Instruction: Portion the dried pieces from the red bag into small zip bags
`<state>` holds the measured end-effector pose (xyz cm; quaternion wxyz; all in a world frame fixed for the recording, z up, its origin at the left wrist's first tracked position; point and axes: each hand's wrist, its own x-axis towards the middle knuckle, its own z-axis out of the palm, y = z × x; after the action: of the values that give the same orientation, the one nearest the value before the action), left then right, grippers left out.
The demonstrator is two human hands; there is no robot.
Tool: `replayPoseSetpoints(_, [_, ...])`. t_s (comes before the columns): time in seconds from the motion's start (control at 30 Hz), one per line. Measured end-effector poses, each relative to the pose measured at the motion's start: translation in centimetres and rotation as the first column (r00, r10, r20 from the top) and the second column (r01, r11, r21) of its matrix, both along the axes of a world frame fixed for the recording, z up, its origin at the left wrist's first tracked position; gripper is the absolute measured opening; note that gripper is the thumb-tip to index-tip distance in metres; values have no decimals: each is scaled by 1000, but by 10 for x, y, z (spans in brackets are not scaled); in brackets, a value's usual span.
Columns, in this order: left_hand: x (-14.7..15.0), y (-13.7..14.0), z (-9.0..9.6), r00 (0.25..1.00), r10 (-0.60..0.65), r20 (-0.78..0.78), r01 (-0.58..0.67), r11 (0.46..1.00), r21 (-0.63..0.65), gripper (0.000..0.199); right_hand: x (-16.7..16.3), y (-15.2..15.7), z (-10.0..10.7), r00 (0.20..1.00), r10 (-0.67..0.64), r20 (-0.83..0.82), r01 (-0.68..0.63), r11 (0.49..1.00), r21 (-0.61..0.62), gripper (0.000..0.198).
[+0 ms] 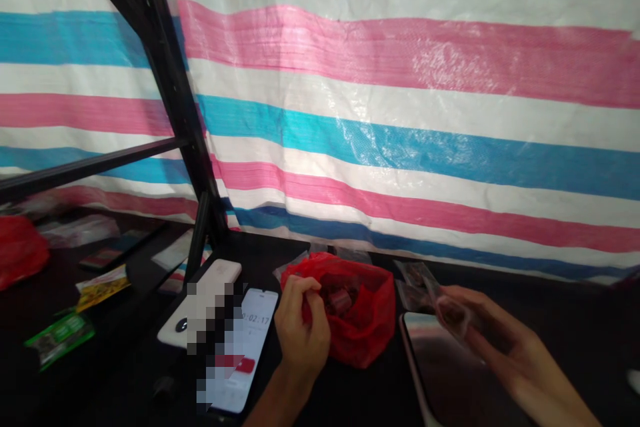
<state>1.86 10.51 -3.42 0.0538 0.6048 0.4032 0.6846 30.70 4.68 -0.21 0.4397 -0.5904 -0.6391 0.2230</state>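
My left hand (300, 330) reaches into a red plastic bag (367, 320) on the dark table, its fingers pinched at the bag's opening around small dark pieces inside. My right hand (493, 337) holds a small clear packet (453, 313) with something brown in it, just right of the bag. More clear packets (415, 280) lie behind it. Under the right hand lies a glossy flat device with a pink rim (407, 360).
A phone (245, 353) showing a timer lies left of the left hand, next to a white power bank (200, 310). A black metal rack (175, 113) stands at left with packets and another red bag (17, 250) below it. A striped tarp (400, 113) hangs behind.
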Motion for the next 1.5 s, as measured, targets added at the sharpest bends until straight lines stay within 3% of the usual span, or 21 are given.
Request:
replayPoseSetpoints(0.07, [0, 0, 0, 1000, -1, 0, 1, 1000, 3, 21, 10, -8, -11, 988, 12, 151, -9, 1000, -19, 35])
replayPoseSetpoints(0.17, [1, 1, -1, 1000, -3, -13, 3, 1000, 13, 21, 15, -18, -19, 956, 62, 288, -46, 997, -61, 46])
replayPoseSetpoints(0.3, [2, 1, -2, 1000, -2, -20, 3, 1000, 13, 21, 24, -18, -9, 963, 132, 236, -120, 991, -67, 57])
replayPoseSetpoints(0.4, [3, 0, -2, 1000, 9, -17, -9, 1000, 0, 20, 39, -7, -9, 996, -60, 71, 58, 998, 38, 46])
replayPoseSetpoints(0.47, [3, -2, -1, 1000, 12, -19, -12, 1000, -7, 20, 46, 1, -18, 963, -269, -18, 269, 958, 102, 38])
replayPoseSetpoints(0.53, [3, -3, -1, 1000, 2, -20, -2, 1000, -4, 20, 48, 5, -29, 924, -381, -35, 382, 916, 121, 32])
replayPoseSetpoints(0.67, [6, -6, 0, 998, -48, -34, 49, 999, 16, 21, 38, 5, -41, 924, -381, 22, 372, 912, 172, 29])
replayPoseSetpoints(1.03, [9, -8, 2, 995, -89, -44, 90, 996, 13, 20, 32, 0, -33, 896, -439, 69, 410, 876, 256, 30])
replayPoseSetpoints(1.2, [9, -7, 1, 995, -90, -34, 91, 996, 11, 20, 35, -1, -27, 948, -286, 142, 259, 949, 182, 36])
replayPoseSetpoints(1.3, [8, -7, 0, 995, -96, -42, 96, 995, 10, 20, 37, -7, -22, 971, -153, 185, 143, 988, 67, 41])
replayPoseSetpoints(1.5, [9, -8, -1, 993, -107, -49, 108, 994, 19, 22, 41, -17, -30, 968, 75, 240, -59, 996, -73, 47])
